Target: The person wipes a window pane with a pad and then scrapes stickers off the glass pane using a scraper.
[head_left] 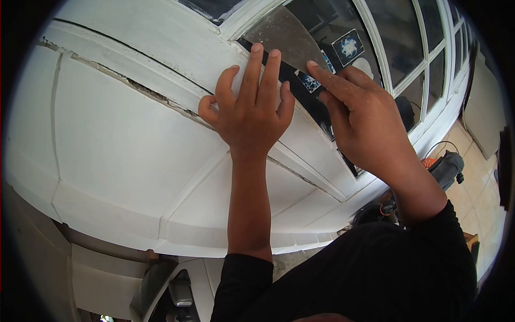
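Note:
My left hand (249, 110) is open, its fingers spread over the lower bar of a white window frame (316, 139). The longest fingertips reach the edge of the dark glass pane (316, 107). My right hand (370, 115) is over the same pane, index finger stretched out and thumb apart from it; the other fingers are partly hidden. Its index fingertip is at the edge of a flat grey-brown piece (284, 37) in the pane's upper corner. Whether it presses on that piece or only overlaps it, I cannot tell. Nothing shows gripped in either hand.
Blue-and-white patterned cards (348, 47) show at the pane. More white-framed panes (399, 37) continue to the right. A cracked groove (145, 88) runs along the white panelling (123, 145). A car mirror (181, 292) is at the bottom left, and tiled floor (472, 177) lies at right.

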### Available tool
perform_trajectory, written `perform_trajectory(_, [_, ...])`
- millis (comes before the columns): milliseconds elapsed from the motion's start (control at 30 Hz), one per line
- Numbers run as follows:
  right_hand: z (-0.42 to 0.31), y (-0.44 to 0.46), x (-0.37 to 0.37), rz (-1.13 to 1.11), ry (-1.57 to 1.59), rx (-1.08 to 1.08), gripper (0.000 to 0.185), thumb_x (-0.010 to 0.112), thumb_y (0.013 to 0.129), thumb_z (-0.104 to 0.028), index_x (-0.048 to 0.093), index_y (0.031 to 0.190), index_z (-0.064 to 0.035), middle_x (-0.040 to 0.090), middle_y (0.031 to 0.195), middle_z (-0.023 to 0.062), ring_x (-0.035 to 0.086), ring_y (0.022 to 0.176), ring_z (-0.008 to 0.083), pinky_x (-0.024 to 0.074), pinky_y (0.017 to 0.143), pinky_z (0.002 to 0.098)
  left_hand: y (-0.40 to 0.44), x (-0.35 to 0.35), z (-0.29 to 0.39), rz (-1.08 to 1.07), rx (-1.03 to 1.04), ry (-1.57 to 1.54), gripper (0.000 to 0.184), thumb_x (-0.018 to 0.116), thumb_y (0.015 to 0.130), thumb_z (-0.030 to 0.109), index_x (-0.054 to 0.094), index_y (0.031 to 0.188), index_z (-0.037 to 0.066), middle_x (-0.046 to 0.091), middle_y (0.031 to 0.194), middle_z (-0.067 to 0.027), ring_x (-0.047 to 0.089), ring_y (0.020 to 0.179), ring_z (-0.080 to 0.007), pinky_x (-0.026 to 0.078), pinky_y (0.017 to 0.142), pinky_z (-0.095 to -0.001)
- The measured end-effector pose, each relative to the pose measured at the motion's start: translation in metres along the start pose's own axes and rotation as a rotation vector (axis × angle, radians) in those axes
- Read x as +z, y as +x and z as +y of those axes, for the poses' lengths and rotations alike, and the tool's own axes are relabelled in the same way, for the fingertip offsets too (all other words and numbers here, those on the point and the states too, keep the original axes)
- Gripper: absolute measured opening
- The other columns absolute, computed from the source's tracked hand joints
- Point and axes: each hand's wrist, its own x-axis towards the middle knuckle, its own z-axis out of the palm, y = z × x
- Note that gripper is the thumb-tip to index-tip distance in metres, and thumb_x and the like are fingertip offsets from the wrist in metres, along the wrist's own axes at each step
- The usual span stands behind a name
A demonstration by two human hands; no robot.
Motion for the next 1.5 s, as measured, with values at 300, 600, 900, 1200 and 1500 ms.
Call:
perform_trajectory(300, [-0.004, 0.001, 0.001, -0.012, -0.062, -0.052, 0.040, 0.062, 0.095, -0.007, 0.064, 0.135, -0.0036, 0.065, 0.094, 0.0195, 0.069, 0.074, 0.0319, 0.0586, 0.066, 0.0400, -0.004, 0.002, -0.002, 0.010, -0.003, -0.018, 0.047, 0.068, 0.086, 0.039, 0.067, 0.132, 0.030, 0.065, 0.140, 0.0101, 0.053, 0.117, -0.0183, 0.027, 0.087, -0.0437])
perform_trajectory(600, [-0.001, -0.001, -0.003, -0.004, -0.033, -0.040, 0.039, 0.062, 0.094, -0.006, 0.066, 0.133, -0.0048, 0.065, 0.093, 0.0196, 0.069, 0.074, 0.0333, 0.0582, 0.067, 0.0414, -0.001, -0.006, 0.002, -0.037, -0.005, -0.001, 0.047, 0.071, 0.083, 0.038, 0.069, 0.129, 0.030, 0.067, 0.137, 0.0127, 0.052, 0.118, -0.0172, 0.026, 0.090, -0.0424])
perform_trajectory(900, [-0.002, 0.001, 0.000, 0.041, -0.069, -0.072, 0.039, 0.062, 0.094, -0.007, 0.066, 0.133, -0.0049, 0.066, 0.092, 0.0199, 0.069, 0.073, 0.0345, 0.0583, 0.066, 0.0420, -0.002, 0.000, -0.001, -0.031, 0.004, -0.003, 0.052, 0.068, 0.084, 0.040, 0.065, 0.136, 0.032, 0.062, 0.143, 0.0116, 0.051, 0.120, -0.0192, 0.028, 0.088, -0.0457])
perform_trajectory(1200, [0.004, 0.003, -0.006, 0.012, -0.075, -0.042, 0.038, 0.062, 0.094, -0.006, 0.067, 0.133, -0.0057, 0.067, 0.094, 0.0214, 0.070, 0.074, 0.0355, 0.0588, 0.067, 0.0428, 0.002, -0.003, 0.001, -0.076, 0.038, 0.008, 0.054, 0.070, 0.084, 0.041, 0.065, 0.137, 0.030, 0.064, 0.142, 0.0114, 0.049, 0.123, -0.0191, 0.027, 0.090, -0.0442])
perform_trajectory(1500, [0.000, 0.001, -0.002, 0.071, -0.079, -0.036, 0.043, 0.063, 0.095, 0.000, 0.065, 0.137, -0.0095, 0.059, 0.084, 0.0136, 0.060, 0.070, 0.0278, 0.0499, 0.066, 0.0395, -0.001, 0.000, 0.000, -0.066, 0.035, 0.010, 0.055, 0.067, 0.085, 0.040, 0.063, 0.139, 0.033, 0.059, 0.146, 0.0109, 0.050, 0.122, -0.0206, 0.028, 0.089, -0.0464])
